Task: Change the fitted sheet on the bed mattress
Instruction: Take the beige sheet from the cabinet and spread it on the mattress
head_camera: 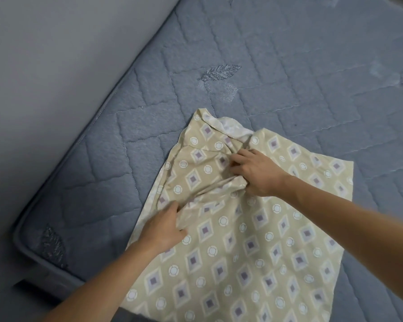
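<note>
Right now both hands are working on the folded fitted sheet, which is lying under them on the bare quilted mattress. The right hand is pinching a bunched fold of fabric, while the left hand, nearer the mattress corner, is gripping a crease just beside it. Beyond the left hand a grey wall is running alongside.

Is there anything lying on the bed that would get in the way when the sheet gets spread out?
Nothing visible. The folded sheet lies on the bare mattress, and the quilted top around it shows nothing else. The left hand and right hand already grip the folds of the sheet.
</note>
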{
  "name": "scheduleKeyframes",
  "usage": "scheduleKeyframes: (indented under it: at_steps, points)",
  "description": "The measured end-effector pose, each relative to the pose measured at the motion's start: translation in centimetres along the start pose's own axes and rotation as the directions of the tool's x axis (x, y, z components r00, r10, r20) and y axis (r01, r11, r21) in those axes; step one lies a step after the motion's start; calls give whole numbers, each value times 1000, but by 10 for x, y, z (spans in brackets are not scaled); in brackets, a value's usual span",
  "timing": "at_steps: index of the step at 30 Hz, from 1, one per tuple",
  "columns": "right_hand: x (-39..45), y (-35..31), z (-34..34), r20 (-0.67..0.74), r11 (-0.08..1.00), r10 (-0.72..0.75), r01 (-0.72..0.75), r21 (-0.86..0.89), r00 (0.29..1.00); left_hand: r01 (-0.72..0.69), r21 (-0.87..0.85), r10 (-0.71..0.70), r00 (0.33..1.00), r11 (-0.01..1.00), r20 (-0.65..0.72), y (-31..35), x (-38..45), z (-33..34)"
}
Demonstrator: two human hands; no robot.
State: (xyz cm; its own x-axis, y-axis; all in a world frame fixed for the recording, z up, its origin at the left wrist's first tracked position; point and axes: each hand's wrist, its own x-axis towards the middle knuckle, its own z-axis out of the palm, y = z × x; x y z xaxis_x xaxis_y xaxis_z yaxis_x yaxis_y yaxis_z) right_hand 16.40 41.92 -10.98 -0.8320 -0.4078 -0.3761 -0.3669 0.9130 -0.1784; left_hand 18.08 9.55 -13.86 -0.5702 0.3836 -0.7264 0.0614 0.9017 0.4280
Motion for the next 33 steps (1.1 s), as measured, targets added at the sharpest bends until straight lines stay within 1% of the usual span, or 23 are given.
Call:
scheduleKeyframes:
  at_steps: [3, 5, 7, 9, 11, 12, 15, 17, 18, 21, 22, 25, 26, 28, 31, 33]
  points:
    - [-20, 0, 12, 83, 996, 85, -87, 17, 993, 57, 32, -58, 998, 998, 7, -10, -17, 15]
    - [-36, 0, 20, 95, 992, 129, -129, -5, 987, 58, -61, -60, 998, 996, -27, -10, -32, 29]
    - [-54, 1, 23, 92, 991, 137, -136, -11, 986, 10, -214, -26, 997, 977, -69, 0, -49, 46]
    - [-74, 1, 25, 82, 993, 118, -117, -19, 990, -49, -321, -1, 988, 946, -152, 17, -65, 65]
    - [-99, 0, 22, 85, 993, 112, -110, -31, 990, -82, -369, -10, 971, 926, -239, 39, -82, 84]
    - [-113, 1, 20, 80, 991, 132, -130, -35, 988, -85, -380, -17, 966, 921, -258, 53, -91, 93]
    - [-162, 12, 11, 82, 958, 281, -273, -89, 956, -91, -421, -20, 968, 903, -252, 94, -121, 121]
    - [-193, 15, 9, 126, 935, 355, -350, -58, 926, -88, -363, -17, 961, 928, -277, 110, -136, 144]
    - [-206, 15, 13, 137, 933, 358, -356, -41, 923, -70, -303, -23, 956, 950, -293, 115, -142, 156]
    - [-227, 1, 34, 102, 962, 273, -269, -53, 957, 5, -113, -45, 936, 994, -350, 116, -152, 179]
    - [-229, -4, 45, 78, 970, 243, -240, -45, 967, 40, -56, -57, 937, 998, -344, 112, -152, 184]
    - [-225, -19, 75, 8, 976, 217, -217, 26, 976, 85, -1, -82, 956, 996, -281, 93, -149, 187]
    - [-223, -23, 83, -16, 977, 211, -210, 46, 977, 87, 33, -74, 956, 996, -284, 88, -146, 186]
    - [-216, -30, 94, -19, 977, 207, -206, 49, 978, 76, 105, -39, 946, 992, -321, 82, -139, 180]
    - [-201, -43, 91, -53, 977, 212, -211, 13, 976, 20, 38, -1, 903, 999, -430, 75, -143, 162]
    - [-184, -52, 75, -92, 973, 231, -232, 1, 969, 30, 7, -23, 877, 1000, -480, 66, -149, 146]
